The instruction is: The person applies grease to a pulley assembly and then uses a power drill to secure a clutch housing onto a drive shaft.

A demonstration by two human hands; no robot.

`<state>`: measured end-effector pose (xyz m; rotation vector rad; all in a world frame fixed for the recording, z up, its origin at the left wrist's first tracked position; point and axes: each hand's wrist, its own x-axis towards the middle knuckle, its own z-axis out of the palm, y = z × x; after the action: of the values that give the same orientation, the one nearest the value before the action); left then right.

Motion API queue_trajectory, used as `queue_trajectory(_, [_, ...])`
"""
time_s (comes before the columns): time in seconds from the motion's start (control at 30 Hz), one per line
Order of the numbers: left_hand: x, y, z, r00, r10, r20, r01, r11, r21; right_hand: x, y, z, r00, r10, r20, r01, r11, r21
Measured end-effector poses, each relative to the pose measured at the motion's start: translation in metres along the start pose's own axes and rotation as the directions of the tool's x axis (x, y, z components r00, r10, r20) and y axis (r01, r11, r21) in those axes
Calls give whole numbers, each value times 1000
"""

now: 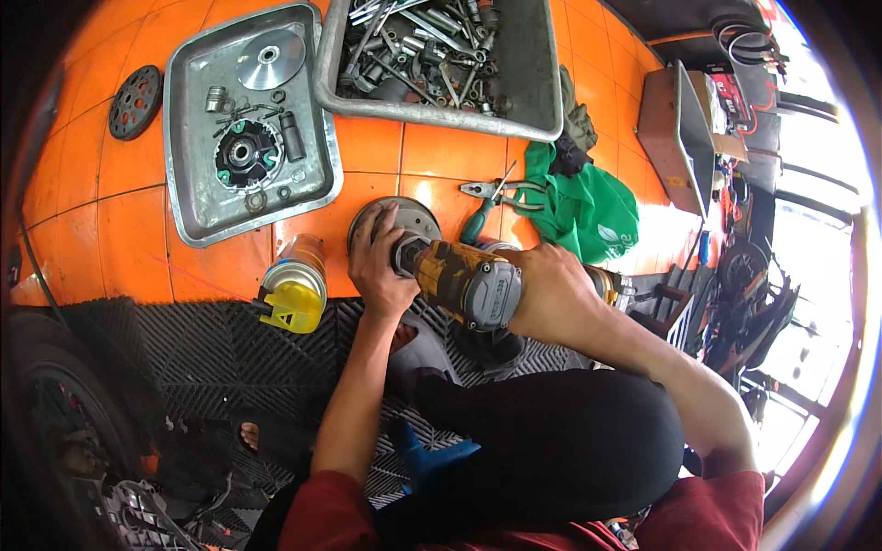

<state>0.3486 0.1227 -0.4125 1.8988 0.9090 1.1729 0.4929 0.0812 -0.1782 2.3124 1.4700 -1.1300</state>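
Near the front edge of the orange tiled bench, my left hand (380, 266) grips a round metal drum-like part (419, 217), fingers spread over its face and rim. My right hand (555, 292) is wrapped round the handle of a yellow-and-black cordless impact wrench (467, 283). The wrench's dark socket (408, 255) points at the middle of the round part, beside my left fingers. Whether it sits on a nut there is hidden. A spray can (296, 280) with a yellow nozzle cap stands left of my left hand.
A metal tray (197, 188) holds a shiny disc, a finned part and small pieces. Behind it, a deeper tray (528, 115) contains jumbled tools and sockets. Pliers (501, 193), a screwdriver (478, 222) and a green bag (593, 216) lie to the right. A toothed ring (136, 103) lies far left.
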Motion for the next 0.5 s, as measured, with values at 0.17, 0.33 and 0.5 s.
queue_trajectory(0.17, [5, 9, -4, 1000, -17, 16, 17, 1000, 11, -2, 2, 2, 1000, 21, -5, -22, 999, -25])
queue_trajectory(0.33, [2, 9, 2, 1000, -5, -5, 5, 1000, -12, -7, 1, -3, 999, 46, 25, -46, 999, -22])
queue_trajectory(0.5, [4, 7, -9, 998, -25, 52, 19, 993, 113, 6, -9, -9, 991, 75, 113, -61, 990, -125])
